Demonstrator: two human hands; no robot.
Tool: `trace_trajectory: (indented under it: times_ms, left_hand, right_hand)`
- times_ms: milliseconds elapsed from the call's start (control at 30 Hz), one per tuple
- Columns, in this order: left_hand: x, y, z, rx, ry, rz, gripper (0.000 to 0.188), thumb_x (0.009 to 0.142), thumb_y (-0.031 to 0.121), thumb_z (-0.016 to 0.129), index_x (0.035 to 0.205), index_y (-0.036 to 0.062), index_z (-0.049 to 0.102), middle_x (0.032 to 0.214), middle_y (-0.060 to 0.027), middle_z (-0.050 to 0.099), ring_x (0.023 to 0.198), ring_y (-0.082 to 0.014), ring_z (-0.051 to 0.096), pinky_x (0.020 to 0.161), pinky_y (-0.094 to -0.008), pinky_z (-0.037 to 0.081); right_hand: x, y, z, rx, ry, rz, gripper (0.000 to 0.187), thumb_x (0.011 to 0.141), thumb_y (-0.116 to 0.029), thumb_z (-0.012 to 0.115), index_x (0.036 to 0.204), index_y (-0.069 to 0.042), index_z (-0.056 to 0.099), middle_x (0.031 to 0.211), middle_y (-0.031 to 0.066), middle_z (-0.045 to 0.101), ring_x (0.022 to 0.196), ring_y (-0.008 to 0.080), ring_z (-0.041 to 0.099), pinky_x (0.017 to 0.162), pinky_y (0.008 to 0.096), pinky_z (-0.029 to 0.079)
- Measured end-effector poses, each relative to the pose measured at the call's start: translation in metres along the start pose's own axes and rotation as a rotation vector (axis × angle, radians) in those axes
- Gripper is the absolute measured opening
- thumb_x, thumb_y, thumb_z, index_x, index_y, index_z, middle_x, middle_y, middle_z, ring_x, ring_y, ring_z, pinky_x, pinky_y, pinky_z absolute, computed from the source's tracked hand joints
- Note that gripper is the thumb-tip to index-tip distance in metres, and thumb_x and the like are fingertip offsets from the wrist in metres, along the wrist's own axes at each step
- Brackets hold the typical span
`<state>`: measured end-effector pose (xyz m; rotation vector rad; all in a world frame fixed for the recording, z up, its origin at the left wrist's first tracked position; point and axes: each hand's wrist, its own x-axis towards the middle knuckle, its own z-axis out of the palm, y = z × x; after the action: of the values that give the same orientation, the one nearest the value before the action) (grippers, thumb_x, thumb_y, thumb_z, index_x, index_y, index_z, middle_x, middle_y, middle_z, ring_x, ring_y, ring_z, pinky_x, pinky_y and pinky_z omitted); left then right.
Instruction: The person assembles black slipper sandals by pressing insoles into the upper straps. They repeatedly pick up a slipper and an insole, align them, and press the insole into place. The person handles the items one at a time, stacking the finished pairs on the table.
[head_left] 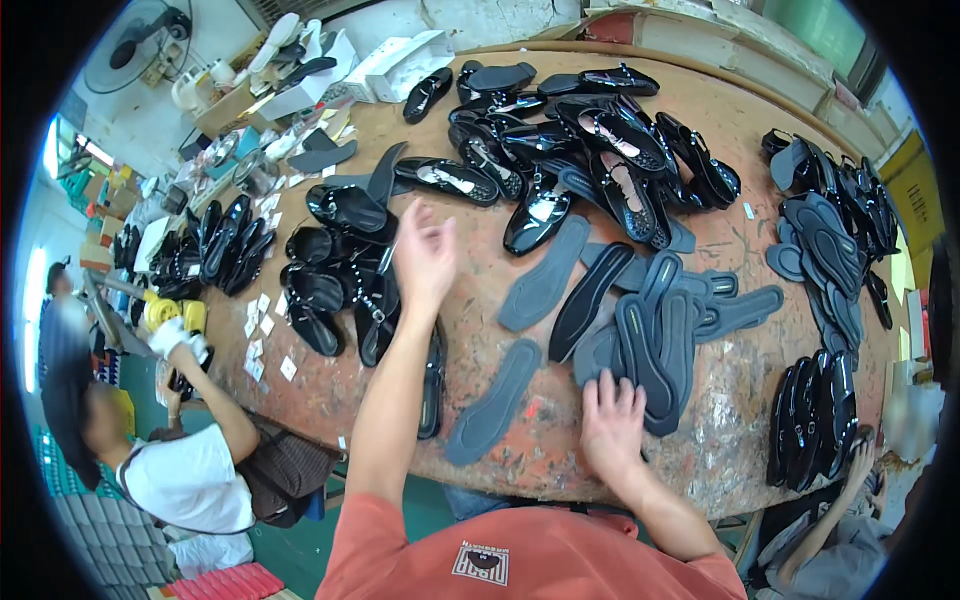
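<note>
My left hand [425, 255] is over the middle of the table, beside a cluster of black strapped shoes [350, 215]. Motion smears its fingers, so I cannot tell whether it holds anything. My right hand [612, 428] lies at the near edge of a heap of grey shoe insoles [650, 370]. Its fingers are stretched out and slightly apart, their tips touching the insoles. Left of the heap are a loose grey insole [495, 402], another grey insole [547, 275] and a black insole [590, 302]. A black shoe [540, 217] stands just beyond them.
A large pile of black shoes [590, 130] covers the far middle. More insoles [825, 250] and upright shoes [815, 420] line the right side. Small white cards [288, 368] lie on the left. A co-worker [190, 470] sits at left, another person's hand [860, 462] shows at right.
</note>
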<state>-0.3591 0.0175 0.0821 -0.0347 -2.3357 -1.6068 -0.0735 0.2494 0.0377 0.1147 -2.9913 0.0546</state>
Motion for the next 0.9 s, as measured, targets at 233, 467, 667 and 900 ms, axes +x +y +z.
trace_trajectory:
  times_ms: [233,467,667,900]
  left_hand:
    - [0.131,-0.116,0.063,0.346,0.155,-0.537,0.085,0.085,0.033,0.082,0.15,-0.011,0.048,0.142,-0.0334,0.065,0.13,-0.0464,0.065,0.113,-0.0488,0.051]
    - [-0.016,-0.02,0.002,-0.335,-0.056,-0.276,0.03,0.11,0.013,0.058,0.127,-0.0067,0.072,0.116,-0.011,0.078,0.105,-0.0145,0.069,0.094,-0.0315,0.054]
    - [-0.218,0.029,-0.047,-0.07,-0.382,-0.161,0.026,0.11,0.017,0.066,0.121,-0.0041,0.076,0.105,-0.0107,0.081,0.099,-0.0126,0.071,0.09,-0.0319,0.056]
    - [-0.298,-0.001,-0.027,0.156,-0.586,0.19,0.014,0.097,0.012,0.077,0.108,0.0052,0.081,0.095,-0.0133,0.08,0.083,-0.0299,0.074,0.08,-0.0403,0.054]
  right_hand:
    - [0.002,0.03,-0.072,0.517,-0.243,0.045,0.033,0.087,-0.005,0.072,0.12,-0.008,0.074,0.1,0.0141,0.076,0.091,0.0347,0.076,0.081,0.0453,0.06]
    - [-0.047,0.101,-0.03,1.605,-0.008,0.494,0.047,0.092,-0.025,0.082,0.121,-0.011,0.048,0.104,-0.0036,0.043,0.098,0.0085,0.046,0.088,0.0256,0.04]
    - [-0.071,0.131,-0.034,1.357,0.006,0.464,0.059,0.08,-0.023,0.091,0.119,-0.01,0.049,0.112,0.0008,0.047,0.107,0.0136,0.048,0.097,0.0303,0.041]
    - [-0.072,0.143,-0.079,0.616,-0.204,-0.274,0.032,0.078,-0.02,0.09,0.104,-0.008,0.077,0.11,0.0058,0.074,0.103,0.0269,0.069,0.094,0.0412,0.052]
